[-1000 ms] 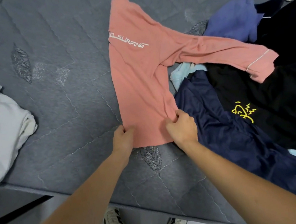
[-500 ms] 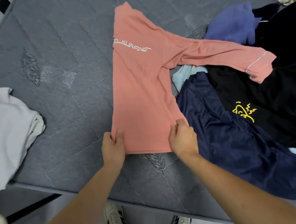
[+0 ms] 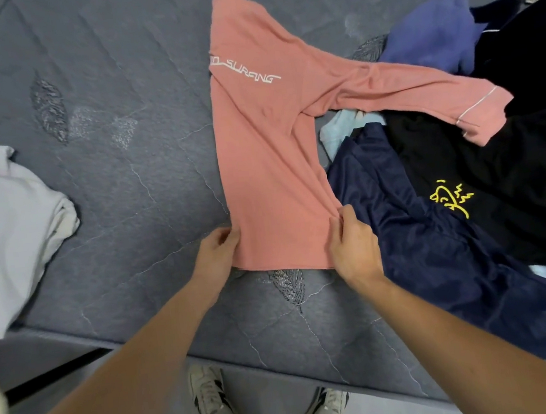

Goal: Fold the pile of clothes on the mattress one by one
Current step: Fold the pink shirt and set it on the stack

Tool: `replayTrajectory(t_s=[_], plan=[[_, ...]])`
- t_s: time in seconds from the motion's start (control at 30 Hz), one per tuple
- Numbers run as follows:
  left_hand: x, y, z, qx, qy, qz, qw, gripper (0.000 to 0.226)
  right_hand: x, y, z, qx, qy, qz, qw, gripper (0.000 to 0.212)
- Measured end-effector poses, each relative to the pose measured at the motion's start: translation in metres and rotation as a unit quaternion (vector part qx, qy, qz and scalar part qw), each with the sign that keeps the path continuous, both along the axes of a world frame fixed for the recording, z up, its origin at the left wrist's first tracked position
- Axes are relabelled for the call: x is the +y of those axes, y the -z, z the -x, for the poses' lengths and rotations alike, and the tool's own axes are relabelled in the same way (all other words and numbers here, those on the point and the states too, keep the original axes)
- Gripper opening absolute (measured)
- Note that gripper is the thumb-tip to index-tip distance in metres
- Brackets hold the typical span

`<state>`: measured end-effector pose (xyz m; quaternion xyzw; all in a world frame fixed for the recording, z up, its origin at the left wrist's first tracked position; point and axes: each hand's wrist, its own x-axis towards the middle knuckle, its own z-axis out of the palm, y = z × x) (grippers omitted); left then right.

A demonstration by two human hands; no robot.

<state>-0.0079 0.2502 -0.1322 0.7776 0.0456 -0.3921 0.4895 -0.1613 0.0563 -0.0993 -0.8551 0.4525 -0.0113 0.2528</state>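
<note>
Grey mattress [image 3: 135, 194] – pink shirt [image 3: 270, 160], clothes pile [image 3: 468, 220]

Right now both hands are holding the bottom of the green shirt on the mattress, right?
Not quite: the shirt is pink, not green. The head view shows the left hand and the right hand each gripping its bottom hem as it lies on the grey mattress.

Salmon-pink shirt [image 3: 270, 160] — white lettering — grey leaf-quilted mattress [image 3: 126, 175]
</note>
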Motion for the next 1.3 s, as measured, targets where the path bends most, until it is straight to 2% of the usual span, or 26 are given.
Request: replayTrajectory(t_s=[0.1, 0.27, 0.4, 0.47, 0.5, 0.53, 0.6, 0.63, 0.73, 0.8, 0.9, 1.0, 1.1, 1.2, 1.3], plan=[[-0.009, -0.006, 0.005, -0.06, 0.038, -0.012, 0.997, 0.033, -0.002, -0.002, 0.002, -0.012, 0.005, 0.01, 1.0, 0.024], [0.016, -0.018, 0.009, -0.21, -0.066, -0.094, 0.971, 0.034, -0.009, -0.008, 0.006, -0.007, 0.043, 0.015, 0.999, 0.024], [0.036, -0.01, 0.007, -0.168, 0.014, -0.187, 0.968, 0.03, 0.002, -0.002, 0.004, 0.051, -0.01, 0.028, 0.998, 0.021], [0.031, -0.011, 0.003, -0.161, 0.063, -0.223, 0.959, 0.016, 0.005, -0.002, -0.001, 0.063, -0.021, 0.053, 0.996, 0.013], [0.026, -0.013, 0.002, -0.196, 0.085, -0.242, 0.947, 0.014, 0.005, -0.004, -0.004, 0.067, -0.024, 0.075, 0.995, 0.008], [0.021, -0.016, 0.002, -0.259, 0.111, -0.263, 0.923, 0.03, 0.004, -0.004, -0.007, 0.072, -0.035, 0.111, 0.991, 0.012], [0.01, -0.02, 0.003, -0.382, 0.182, -0.266, 0.866, 0.057, 0.002, -0.004, -0.018, 0.072, -0.079, 0.177, 0.978, 0.029], [0.003, -0.022, 0.004, -0.423, 0.231, -0.242, 0.842, 0.062, 0.002, -0.004, -0.025, 0.054, -0.11, 0.188, 0.975, 0.036], [-0.011, -0.013, 0.006, -0.446, 0.37, -0.204, 0.789, 0.061, 0.004, 0.003, -0.043, 0.013, -0.235, 0.138, 0.962, 0.057], [-0.009, 0.0, 0.005, -0.426, 0.417, -0.221, 0.772, 0.067, 0.004, 0.016, -0.046, 0.063, -0.307, 0.118, 0.942, 0.066], [0.0, 0.013, 0.003, -0.41, 0.442, -0.253, 0.756, 0.072, -0.005, 0.032, -0.04, 0.148, -0.352, 0.126, 0.916, 0.065], [-0.007, 0.006, 0.005, -0.4, 0.439, -0.269, 0.758, 0.075, -0.016, 0.028, -0.038, 0.13, -0.356, 0.12, 0.918, 0.064], [-0.036, -0.014, 0.005, -0.412, 0.431, -0.257, 0.761, 0.076, -0.04, 0.009, -0.036, 0.088, -0.308, 0.107, 0.941, 0.063], [-0.097, -0.04, 0.004, -0.408, 0.445, -0.201, 0.771, 0.08, -0.096, -0.019, -0.032, 0.057, -0.245, 0.129, 0.959, 0.064], [-0.183, -0.063, 0.012, -0.442, 0.421, -0.114, 0.784, 0.07, -0.167, -0.048, -0.02, 0.042, -0.191, 0.165, 0.967, 0.063]])
